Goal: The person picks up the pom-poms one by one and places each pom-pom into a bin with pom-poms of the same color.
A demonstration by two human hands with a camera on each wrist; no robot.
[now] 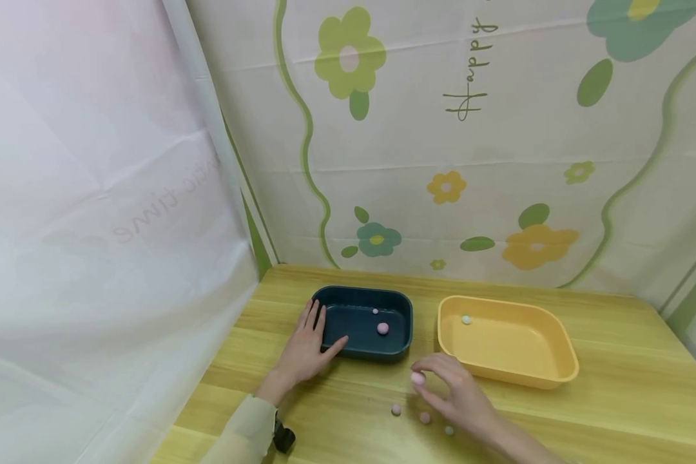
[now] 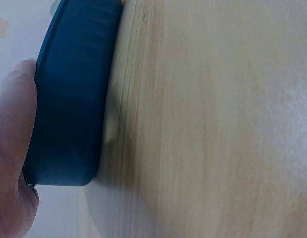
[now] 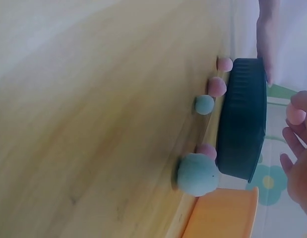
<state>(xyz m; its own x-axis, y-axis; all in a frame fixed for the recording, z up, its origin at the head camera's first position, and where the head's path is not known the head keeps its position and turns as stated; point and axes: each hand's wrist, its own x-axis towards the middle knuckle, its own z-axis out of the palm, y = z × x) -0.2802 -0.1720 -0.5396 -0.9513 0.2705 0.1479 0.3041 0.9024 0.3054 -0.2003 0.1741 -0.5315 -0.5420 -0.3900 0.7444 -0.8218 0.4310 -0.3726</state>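
A dark blue tray (image 1: 362, 354) holds a larger pink ball (image 1: 383, 328) and a tiny pink one. My left hand (image 1: 304, 351) rests at its left end, fingers spread straight over the rim and thumb on the front edge. In the left wrist view, part of that hand (image 2: 12, 129) lies against the tray's rim (image 2: 41, 59). My right hand (image 1: 461, 396) pinches a pink ball (image 1: 418, 378) between thumb and fingers, above the table and in front of the trays. The right wrist view also shows this pink ball (image 3: 295, 114) at the fingertips.
A yellow tray (image 1: 510, 370) with a pale green ball (image 1: 466, 319) stands right of the blue one. Small pink (image 1: 396, 409) and green balls (image 1: 449, 430) lie on the wooden table (image 1: 336, 419). A larger green ball (image 3: 198, 174) appears near the right wrist camera. Patterned sheets hang behind and left.
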